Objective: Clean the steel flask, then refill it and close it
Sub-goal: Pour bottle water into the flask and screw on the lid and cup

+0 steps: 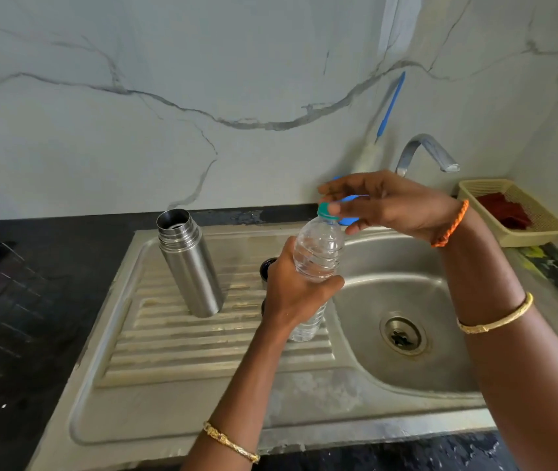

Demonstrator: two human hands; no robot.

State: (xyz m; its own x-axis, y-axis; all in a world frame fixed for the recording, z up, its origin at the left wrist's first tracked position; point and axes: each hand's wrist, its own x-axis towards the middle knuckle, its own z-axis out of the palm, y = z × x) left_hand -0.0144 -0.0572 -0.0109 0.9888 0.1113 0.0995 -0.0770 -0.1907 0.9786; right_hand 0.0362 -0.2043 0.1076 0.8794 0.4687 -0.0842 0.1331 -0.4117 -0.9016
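Steel flask [189, 263] stood upright and open-mouthed on the ribbed drainboard [202, 348], toward its back edge, well left of the basin [403, 300]. No lid on it; dark round pieces [268, 266] just behind the left hand, possibly its stopper and cap, too hidden to tell. Clear plastic water bottle [318, 256] held over the drainboard's right side, near the basin's rim, apart from the flask. Left hand [296, 283] wrapped firmly round the bottle's middle. Right hand [389, 203] poised over the bottle's neck, fingertips [333, 209] pinched on the green cap [324, 210], with something blue tucked under the palm. Tap [427, 153] at the back edge, not running. Yellow basket [512, 212] with a red cloth on the black bench [49, 334] at the far right corner.

Judged as the refill step, opening the water bottle. Next move probably called for twisting the cap free, parking it somewhere safe, then tilting the bottle's mouth squarely over the flask's narrow opening and pouring slowly to avoid spills.
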